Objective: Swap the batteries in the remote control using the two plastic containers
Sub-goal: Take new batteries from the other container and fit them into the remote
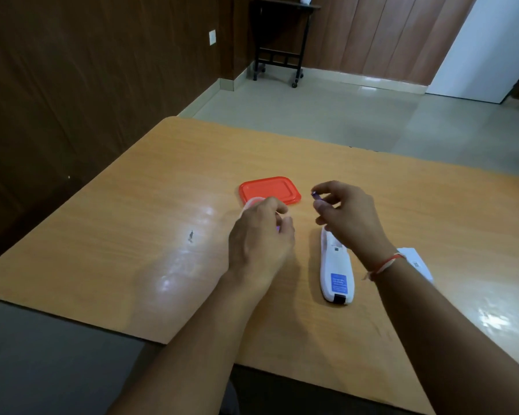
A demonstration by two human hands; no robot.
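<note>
Battery (315,196), small, purple: pinched in my right hand (346,214), above remote (336,265) lying back-up on table (132,235). Left hand (259,235) curled over clear container (250,204); grip there unclear. Risk: thin fingertip pinch, battery slips, rolls away.

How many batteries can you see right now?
2, both only partly visible. One purple battery is pinched in the right hand above the remote; another peeks from under the left hand. More may be hidden.
</note>
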